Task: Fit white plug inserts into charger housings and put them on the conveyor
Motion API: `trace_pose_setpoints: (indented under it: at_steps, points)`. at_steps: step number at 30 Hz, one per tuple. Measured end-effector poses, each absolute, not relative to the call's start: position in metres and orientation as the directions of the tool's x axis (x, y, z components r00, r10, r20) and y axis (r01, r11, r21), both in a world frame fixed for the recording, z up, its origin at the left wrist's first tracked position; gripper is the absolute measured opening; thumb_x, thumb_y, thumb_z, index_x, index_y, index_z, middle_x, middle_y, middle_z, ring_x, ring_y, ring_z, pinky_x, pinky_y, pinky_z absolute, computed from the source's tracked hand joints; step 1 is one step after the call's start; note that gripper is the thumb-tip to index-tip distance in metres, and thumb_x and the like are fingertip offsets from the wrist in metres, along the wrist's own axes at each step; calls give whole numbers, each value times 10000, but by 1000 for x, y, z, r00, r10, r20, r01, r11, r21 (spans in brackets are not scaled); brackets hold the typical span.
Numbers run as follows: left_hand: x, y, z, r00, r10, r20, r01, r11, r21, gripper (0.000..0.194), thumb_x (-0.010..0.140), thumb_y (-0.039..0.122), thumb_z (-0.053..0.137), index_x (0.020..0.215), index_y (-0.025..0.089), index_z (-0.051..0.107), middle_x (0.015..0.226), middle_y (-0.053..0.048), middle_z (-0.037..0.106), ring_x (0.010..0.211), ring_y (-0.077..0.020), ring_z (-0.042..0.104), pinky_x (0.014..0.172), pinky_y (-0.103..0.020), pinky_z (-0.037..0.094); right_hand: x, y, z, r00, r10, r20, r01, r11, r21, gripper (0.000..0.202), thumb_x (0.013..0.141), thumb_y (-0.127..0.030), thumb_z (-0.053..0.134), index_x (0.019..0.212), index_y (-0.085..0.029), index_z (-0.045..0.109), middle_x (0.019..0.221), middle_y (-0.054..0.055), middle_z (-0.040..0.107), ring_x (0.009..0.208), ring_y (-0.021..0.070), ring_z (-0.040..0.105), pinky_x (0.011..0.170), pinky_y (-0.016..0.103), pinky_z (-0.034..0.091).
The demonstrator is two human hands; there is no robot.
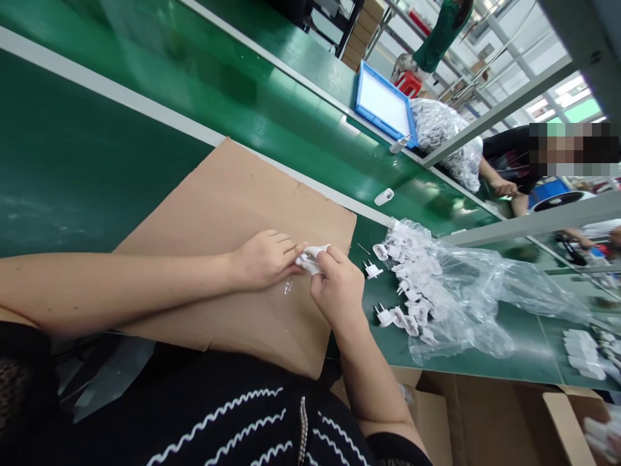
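Observation:
Over a sheet of brown cardboard, my two hands meet at a small white piece. It looks folded and soft like a cloth, and fingers cover much of it. My right hand pinches it between thumb and bent fingers. My left hand is closed at its left end, palm down; whatever lies inside those fingers is hidden. A small clear scrap rests on the cardboard just below. Right of my hands, a white plug head with metal pins lies on the green table.
Several white plug heads spill from a clear plastic bag. A white casing lies on the green surface beyond the pale rail. Farther back are a blue tray and a co-worker's hand. An open carton stands below at right.

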State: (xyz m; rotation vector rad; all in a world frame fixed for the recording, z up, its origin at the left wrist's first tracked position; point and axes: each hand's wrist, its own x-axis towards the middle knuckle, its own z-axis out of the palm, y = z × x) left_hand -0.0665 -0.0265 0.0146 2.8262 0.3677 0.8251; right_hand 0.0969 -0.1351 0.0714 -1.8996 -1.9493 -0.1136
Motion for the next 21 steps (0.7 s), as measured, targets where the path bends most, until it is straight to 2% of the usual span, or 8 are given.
trace_pose_setpoints:
  at_steps: [3,5,8,10,12,14,18,21]
  points:
    - [-66,-29,16,822,274,499,228,-962,151,429,1049,415,436,1229,73,620,857,-124,707,778,-245,658,673,-369,475,97,-135,70,94,967,238,937,-5,-350,198,723,-59,543,801,-218,632,792,20,572,659,148,511,549,268,300]
    - [-66,-30,18,820,295,490,226,-954,197,408,1041,403,454,1209,76,630,872,-130,701,790,-249,653,680,-371,482,98,-133,65,146,965,219,895,-34,-445,160,729,-78,569,777,-209,649,788,23,568,672,151,521,567,269,326]
    - [-67,-27,24,829,370,419,161,-876,454,327,1012,405,500,1077,138,678,904,-108,694,837,-241,651,726,-358,498,104,-128,56,216,954,209,741,-21,-671,120,786,-205,646,877,-205,726,775,23,603,695,158,546,613,270,399]
    - [-64,-20,29,858,430,280,161,-743,649,309,954,459,572,979,177,696,884,-73,688,807,-224,644,695,-330,489,114,-125,55,217,962,167,588,8,-809,326,799,-336,701,1099,-210,735,879,33,676,722,160,576,645,277,451]
    - [-58,-8,35,852,511,118,244,-585,773,348,869,527,654,913,186,703,842,-48,683,758,-213,637,651,-309,472,130,-127,62,240,959,152,552,-6,-834,515,791,-410,728,1271,-230,680,1057,53,702,762,165,606,679,291,487]
    - [-50,9,39,791,611,20,340,-467,816,383,803,550,708,893,178,710,835,-39,697,751,-216,644,658,-304,476,151,-136,74,353,923,155,682,-140,-718,509,799,-412,728,1282,-258,679,1175,67,671,812,180,634,713,309,498]
    - [-31,62,44,633,774,32,465,-413,783,332,821,446,720,1024,183,724,981,-44,737,874,-235,676,761,-307,509,193,-155,85,644,763,-47,737,-636,-229,482,786,-294,726,1263,-247,682,1253,117,625,955,273,688,732,351,486]
    - [-19,111,47,508,859,65,573,-393,719,278,882,388,692,1034,155,714,1029,-81,724,950,-257,670,837,-345,521,210,-157,76,633,748,-201,745,-659,-107,433,775,-208,695,1208,-213,691,1244,134,657,1013,314,691,753,372,482]
